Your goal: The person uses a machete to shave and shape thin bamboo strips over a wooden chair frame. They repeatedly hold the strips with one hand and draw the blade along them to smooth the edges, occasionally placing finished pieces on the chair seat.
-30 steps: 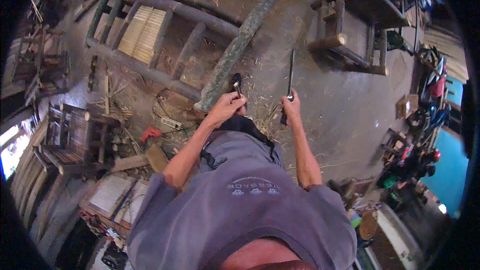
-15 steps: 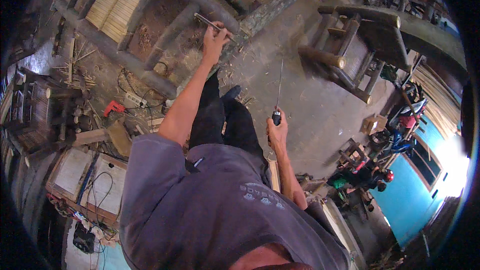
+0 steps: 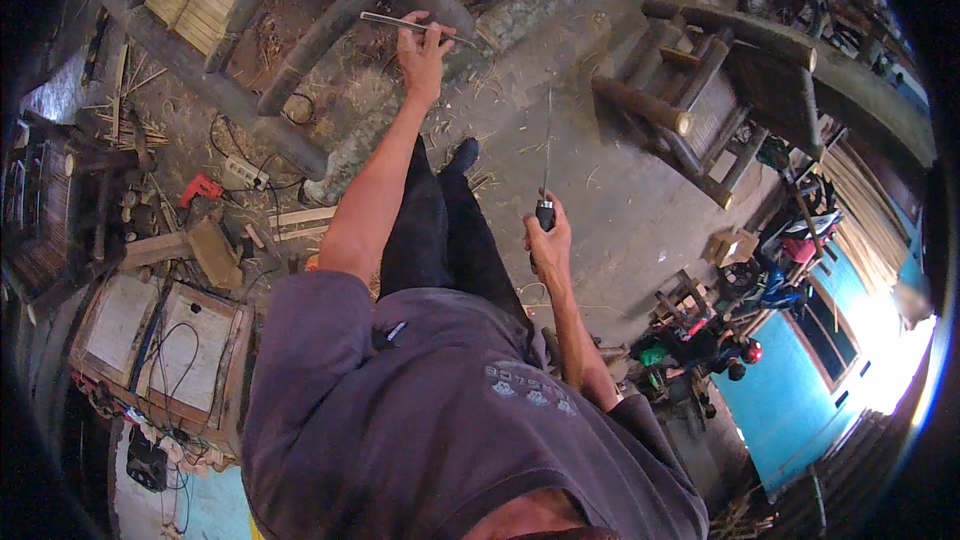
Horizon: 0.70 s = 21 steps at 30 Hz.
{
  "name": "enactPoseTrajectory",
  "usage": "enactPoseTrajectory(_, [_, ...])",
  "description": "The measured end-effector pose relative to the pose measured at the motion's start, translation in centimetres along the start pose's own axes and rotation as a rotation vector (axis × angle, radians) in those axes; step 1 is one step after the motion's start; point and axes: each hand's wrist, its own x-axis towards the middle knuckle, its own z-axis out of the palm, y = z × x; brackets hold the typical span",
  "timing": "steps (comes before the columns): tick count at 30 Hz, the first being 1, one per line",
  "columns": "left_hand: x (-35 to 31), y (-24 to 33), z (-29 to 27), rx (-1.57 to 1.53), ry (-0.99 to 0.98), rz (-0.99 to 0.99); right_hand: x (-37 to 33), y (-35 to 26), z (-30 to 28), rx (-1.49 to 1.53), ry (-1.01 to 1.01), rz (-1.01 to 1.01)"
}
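Observation:
My left hand [image 3: 422,68] is closed around a thin, pale metal rod [image 3: 385,20], held nearly level. It is raised in front of the end of a dark wooden frame [image 3: 318,50] with thick round rails. Lower and to the right, my right hand [image 3: 549,240] grips the black handle of a tool with a long, thin metal blade [image 3: 548,135] pointing away from me. Whether the blade is flat or round, I cannot make out. The two held things are apart from each other and touch nothing that I can see.
A dark wooden chair [image 3: 700,90] lies on the right. A log [image 3: 540,10] crosses the floor ahead. To my left are a red power drill [image 3: 201,189], a white power strip [image 3: 245,172] with cords, and wood scraps. Another person [image 3: 715,352] is at the lower right.
The view has shifted a little. My left hand has moved slightly up and to the left with the rod, which now lies more level. Both hands keep their holds.

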Motion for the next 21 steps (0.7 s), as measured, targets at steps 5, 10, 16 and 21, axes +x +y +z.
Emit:
enactPoseTrajectory(5, [-0.9, 0.1, 1.0, 0.276, -0.018, 0.154, -0.9, -3.4, -0.8, -0.210, 0.047, -0.246])
enactPoseTrajectory(10, [-1.7, 0.8, 1.6, 0.757, -0.199, 0.311, -0.5, -9.6, -2.0, -0.255, 0.067, -0.421])
enactPoseTrajectory(16, [-3.0, -0.2, 2.2, 0.656, -0.296, 0.569, 2.9, -15.5, 0.0, -0.410, 0.147, -0.698])
enactPoseTrajectory(21, [-2.4, -1.6, 2.1, 0.822, -0.291, 0.464, 2.4, -17.9, -2.7, -0.547, 0.099, -0.704])
